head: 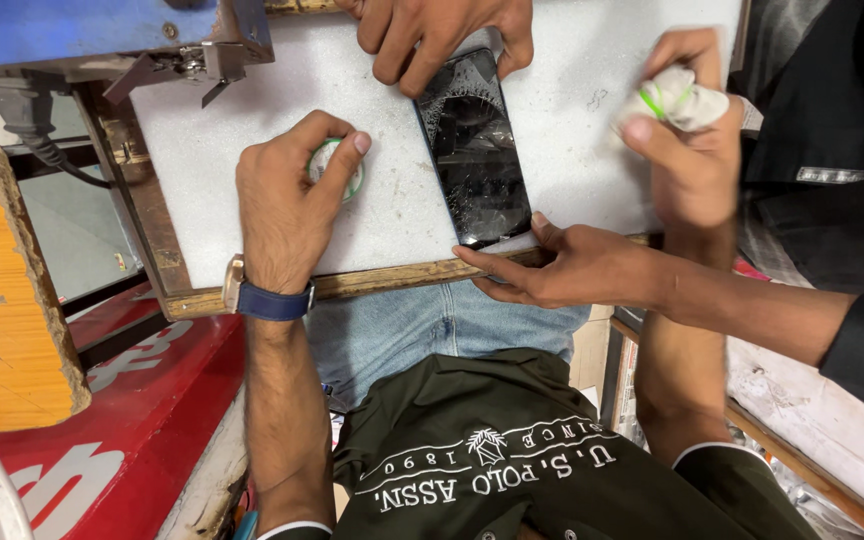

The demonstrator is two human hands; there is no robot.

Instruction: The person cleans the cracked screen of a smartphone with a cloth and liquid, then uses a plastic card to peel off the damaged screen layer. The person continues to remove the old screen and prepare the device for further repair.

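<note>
left hand [287, 200]: clamped on a small green tub [337, 168] on the board [232, 150]
right hand [687, 140]: gripping a white cloth [680, 100]
phone [472, 150]: cracked, pinned by someone else's hands [442, 35]

The board [252, 150] fills the upper centre of the frame. The phone [474, 150] lies on it, centre. The left hand [287, 205] rests on the small round container [337, 165], left of the phone. The right hand [687, 130] holds the cloth [687, 100], upper right. Two other hands [442, 40] [572, 270] touch the phone's upper and lower ends.
</note>
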